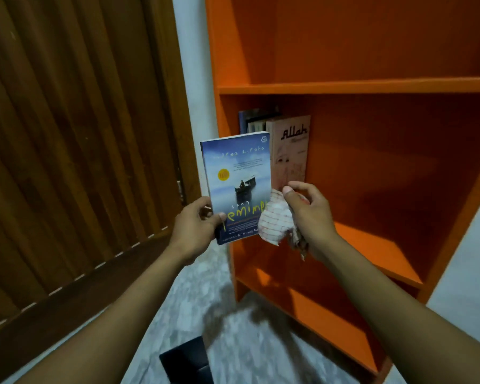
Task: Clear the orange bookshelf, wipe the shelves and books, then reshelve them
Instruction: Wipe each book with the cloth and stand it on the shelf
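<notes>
wooden door [75, 139] left of bookshelf [372, 87]

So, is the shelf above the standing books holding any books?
No, the upper shelf shows only bare orange board, while the books stand on the shelf below.

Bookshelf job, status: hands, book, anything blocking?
Left hand grips blue paperback upright. Right hand holds checked cloth at its cover. Few books stand on orange bookshelf middle shelf. Nothing blocking.
</notes>
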A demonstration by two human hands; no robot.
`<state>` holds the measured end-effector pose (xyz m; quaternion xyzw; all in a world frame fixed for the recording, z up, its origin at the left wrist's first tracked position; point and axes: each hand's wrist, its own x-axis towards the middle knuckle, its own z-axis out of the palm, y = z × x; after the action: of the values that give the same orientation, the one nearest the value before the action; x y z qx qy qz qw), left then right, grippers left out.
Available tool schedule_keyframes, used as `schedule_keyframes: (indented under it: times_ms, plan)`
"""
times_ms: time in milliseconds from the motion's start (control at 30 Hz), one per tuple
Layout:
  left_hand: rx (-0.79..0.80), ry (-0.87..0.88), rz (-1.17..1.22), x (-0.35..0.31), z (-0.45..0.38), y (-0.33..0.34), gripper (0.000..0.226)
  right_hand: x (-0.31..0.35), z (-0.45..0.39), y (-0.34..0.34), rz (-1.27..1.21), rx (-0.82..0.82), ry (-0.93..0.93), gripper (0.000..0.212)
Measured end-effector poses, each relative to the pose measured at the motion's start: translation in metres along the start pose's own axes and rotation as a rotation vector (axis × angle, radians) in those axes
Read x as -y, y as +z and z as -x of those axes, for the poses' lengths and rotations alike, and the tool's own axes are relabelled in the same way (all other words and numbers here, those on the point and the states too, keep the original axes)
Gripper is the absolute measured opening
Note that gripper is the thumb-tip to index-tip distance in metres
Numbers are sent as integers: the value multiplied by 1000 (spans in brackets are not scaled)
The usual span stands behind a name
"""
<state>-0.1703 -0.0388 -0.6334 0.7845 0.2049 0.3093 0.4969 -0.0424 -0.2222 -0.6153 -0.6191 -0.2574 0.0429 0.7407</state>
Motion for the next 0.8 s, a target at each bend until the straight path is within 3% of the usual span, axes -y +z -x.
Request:
schedule_keyframes:
  times_ms: [100, 233, 367, 500, 667, 800]
  plan:
    - [-5, -15, -4, 6, -46, 34, 21, -2, -17, -15, 2, -87, 5, 19]
    - [-60, -25, -45, 2, -83, 87, 9, -9, -38, -30, 14, -134, -3, 10]
    - [-33, -23, -89, -1, -107, 138, 28, -21, -55, -40, 31, -174, -17, 8]
    - [-73, -57, -125, 5, -132, 180, 25, -29, -62, -53, 52, -162, 19, 14]
    - [-188, -103, -115, 5, -152, 208, 14, -40, -66, -65, 56, -147, 45, 13]
    - [-266, -184, -20, 7, -161, 219, 18, -50, -68, -70, 45, -163, 64, 12]
